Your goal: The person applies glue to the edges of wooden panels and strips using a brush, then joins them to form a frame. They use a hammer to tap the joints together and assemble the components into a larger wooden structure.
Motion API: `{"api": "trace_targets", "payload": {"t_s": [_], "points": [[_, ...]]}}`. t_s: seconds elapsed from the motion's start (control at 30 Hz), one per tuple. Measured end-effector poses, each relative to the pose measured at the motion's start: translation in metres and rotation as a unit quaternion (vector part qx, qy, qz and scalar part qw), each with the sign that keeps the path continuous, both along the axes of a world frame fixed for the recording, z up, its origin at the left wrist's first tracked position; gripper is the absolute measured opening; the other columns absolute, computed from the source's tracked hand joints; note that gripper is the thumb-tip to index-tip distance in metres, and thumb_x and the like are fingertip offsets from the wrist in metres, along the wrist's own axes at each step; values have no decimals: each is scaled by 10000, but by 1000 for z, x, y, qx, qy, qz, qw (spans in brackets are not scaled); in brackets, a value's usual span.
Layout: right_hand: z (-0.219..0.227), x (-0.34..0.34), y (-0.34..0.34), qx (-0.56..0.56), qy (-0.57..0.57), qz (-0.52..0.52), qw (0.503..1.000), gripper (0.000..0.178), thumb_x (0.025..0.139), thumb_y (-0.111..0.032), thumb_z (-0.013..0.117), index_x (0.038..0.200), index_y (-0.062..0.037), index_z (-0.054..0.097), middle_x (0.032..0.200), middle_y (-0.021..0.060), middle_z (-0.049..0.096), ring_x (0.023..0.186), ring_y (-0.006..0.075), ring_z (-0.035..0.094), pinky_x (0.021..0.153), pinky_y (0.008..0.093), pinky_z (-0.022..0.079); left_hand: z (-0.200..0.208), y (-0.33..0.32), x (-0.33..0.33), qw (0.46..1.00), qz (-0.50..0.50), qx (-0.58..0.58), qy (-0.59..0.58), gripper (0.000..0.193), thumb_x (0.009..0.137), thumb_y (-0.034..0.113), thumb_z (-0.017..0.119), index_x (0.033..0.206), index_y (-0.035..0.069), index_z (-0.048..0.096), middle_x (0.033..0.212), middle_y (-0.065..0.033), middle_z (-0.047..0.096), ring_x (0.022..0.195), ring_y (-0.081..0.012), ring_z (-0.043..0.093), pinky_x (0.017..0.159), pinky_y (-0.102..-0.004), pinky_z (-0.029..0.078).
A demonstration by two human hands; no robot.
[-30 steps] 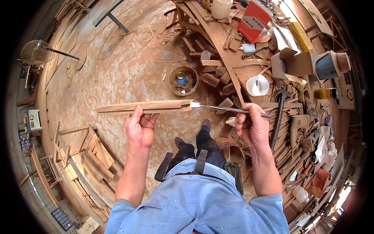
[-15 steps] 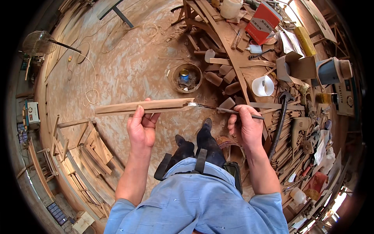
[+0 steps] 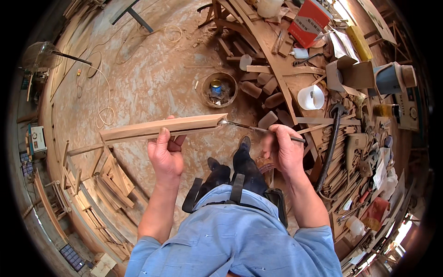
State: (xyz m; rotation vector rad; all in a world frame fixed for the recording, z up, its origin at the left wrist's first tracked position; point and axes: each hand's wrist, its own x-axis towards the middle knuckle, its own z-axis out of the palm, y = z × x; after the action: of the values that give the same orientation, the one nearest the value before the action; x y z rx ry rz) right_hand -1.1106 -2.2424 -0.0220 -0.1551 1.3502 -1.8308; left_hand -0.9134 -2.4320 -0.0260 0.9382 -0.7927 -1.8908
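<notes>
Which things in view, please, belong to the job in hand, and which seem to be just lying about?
In hand:
- Wooden piece, held in the left hand
- Slim brush, held in the right hand, tip at the wood's end

Apparently just lying about:
- Red box
- Open cardboard box
- Beige power tool

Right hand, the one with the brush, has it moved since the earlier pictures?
Yes: in the head view, the right hand has shifted left, farther from the white bucket.
</notes>
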Motion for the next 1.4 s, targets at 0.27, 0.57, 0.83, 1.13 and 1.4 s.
{"api": "trace_targets", "payload": {"t_s": [0.27,0.57,0.83,1.13,1.4], "points": [[7,1,7,-22,56,-4,998,229,978,-211,504,984,3,587,694,111,610,553,169,582,472,256,474,-7,-8,7,996,31,86,-13,230,938,127,533,1133,7,510,1163,-152,609,1038,-262,620,884,-473,545],[-12,0,7,-27,37,-18,999,259,971,-244,522,1005,7,580,718,122,615,568,197,591,476,270,490,-10,-9,9,992,32,118,-6,220,949,145,517,1122,10,521,1165,-157,608,1043,-271,619,906,-484,531],[-10,7,4,2,29,-18,999,227,971,-201,517,979,16,586,721,118,613,581,191,591,500,278,500,-9,-6,11,991,32,129,-10,221,960,162,494,1117,8,521,1179,-164,599,1056,-275,612,926,-479,518],[-19,6,10,-54,45,-5,997,234,976,-209,509,1031,11,567,767,131,615,633,201,602,521,290,514,-6,-10,14,984,41,168,31,214,953,190,522,1076,17,544,1137,-150,621,1048,-288,611,963,-492,481],[-2,18,1,-89,49,22,995,212,973,-174,508,1019,23,572,777,137,614,638,200,597,541,292,510,-6,-7,13,983,39,177,24,190,946,182,535,1057,28,548,1116,-147,627,1034,-281,614,956,-489,483]]}}
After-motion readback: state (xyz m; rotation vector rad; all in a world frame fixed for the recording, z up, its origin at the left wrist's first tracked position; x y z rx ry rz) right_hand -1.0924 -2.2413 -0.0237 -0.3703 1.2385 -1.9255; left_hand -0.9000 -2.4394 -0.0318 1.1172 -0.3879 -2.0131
